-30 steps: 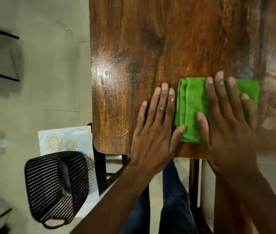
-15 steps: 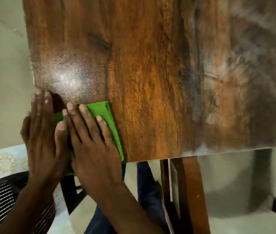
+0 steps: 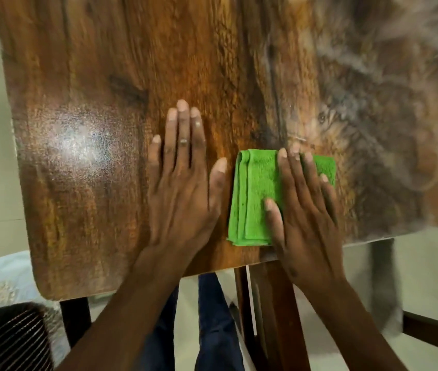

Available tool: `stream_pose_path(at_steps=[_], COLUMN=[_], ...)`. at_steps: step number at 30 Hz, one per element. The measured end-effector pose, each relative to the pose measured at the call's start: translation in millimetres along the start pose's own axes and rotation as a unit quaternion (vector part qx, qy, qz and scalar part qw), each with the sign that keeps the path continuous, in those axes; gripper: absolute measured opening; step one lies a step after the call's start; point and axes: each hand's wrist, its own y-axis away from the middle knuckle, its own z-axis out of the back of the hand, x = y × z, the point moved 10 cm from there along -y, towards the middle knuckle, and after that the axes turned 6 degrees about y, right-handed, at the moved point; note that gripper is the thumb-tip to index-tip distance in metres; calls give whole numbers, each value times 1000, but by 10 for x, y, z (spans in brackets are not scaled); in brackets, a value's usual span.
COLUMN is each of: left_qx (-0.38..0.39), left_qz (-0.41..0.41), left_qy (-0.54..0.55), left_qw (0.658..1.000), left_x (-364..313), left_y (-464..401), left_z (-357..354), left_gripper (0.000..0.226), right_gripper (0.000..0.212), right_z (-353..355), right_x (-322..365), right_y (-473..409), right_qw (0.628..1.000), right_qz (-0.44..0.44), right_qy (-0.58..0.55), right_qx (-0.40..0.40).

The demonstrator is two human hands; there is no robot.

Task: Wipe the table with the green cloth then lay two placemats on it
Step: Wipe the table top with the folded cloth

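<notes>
Hands flat on a glossy brown wooden table [image 3: 132, 76]: the right hand [image 3: 303, 210] presses open-palmed on a folded green cloth [image 3: 255, 196] near the front edge, gripping nothing, while the left hand [image 3: 183, 183] lies spread just beside the cloth.

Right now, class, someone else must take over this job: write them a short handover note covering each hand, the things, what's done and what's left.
Left hand: flat and open on the bare table, beside the cloth, not on it.
Right hand: pressed flat on the folded green cloth, near the table's front edge.
Done: wiping is under way; how much is covered cannot be told.
Left: finish wiping, then lay two placemats. None are on the table yet.
</notes>
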Motion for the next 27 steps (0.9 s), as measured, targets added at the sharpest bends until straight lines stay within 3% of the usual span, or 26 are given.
stream_pose_path(at_steps=[6,12,15,23,27], left_qx=[1,3,-1,-10,-15], left_qz=[-4,-1,-2,-7,-3], left_qy=[-48,-42,-39,-36,-34], left_qw=[999,999,999,999,999], left_x=[36,56,44,15,16], left_y=[-29,-31,-35,-28,-43], left_z=[-47,-32,-30,1,-5], left_gripper=[70,71,70,70,70], right_gripper=[70,66,66,69,69], right_z=[54,278,305,78,6], right_x=[12,12,-14,-38,-122], right_y=[-192,-1601,-1902,-85,157], right_qw=[999,995,995,999,999], right_qz=[-10,40,42,35,47], right_qy=[6,-2,20,1,-7], right_qx=[-35,-86,-93,11,21])
